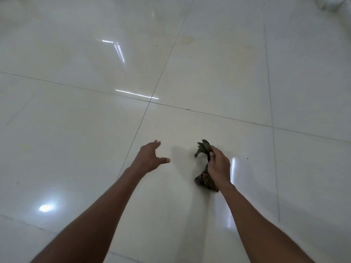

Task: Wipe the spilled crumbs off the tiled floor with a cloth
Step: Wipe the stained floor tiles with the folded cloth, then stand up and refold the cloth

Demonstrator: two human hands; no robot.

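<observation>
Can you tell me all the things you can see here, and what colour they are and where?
floor tiles: many, glossy off-white with thin dark joints, filling the whole view
specks: a few, dark, tiny, scattered on the tiles; one right of the cloth, one on a joint farther off
pale smears: faint yellowish, on the far tiles
white thing: one, top right corner, cut off, cannot tell what
cloth: one, dark, bunched, in the right hand
left hand: one, fingers spread, holding nothing, above the floor
right hand: one, gripping the cloth
</observation>
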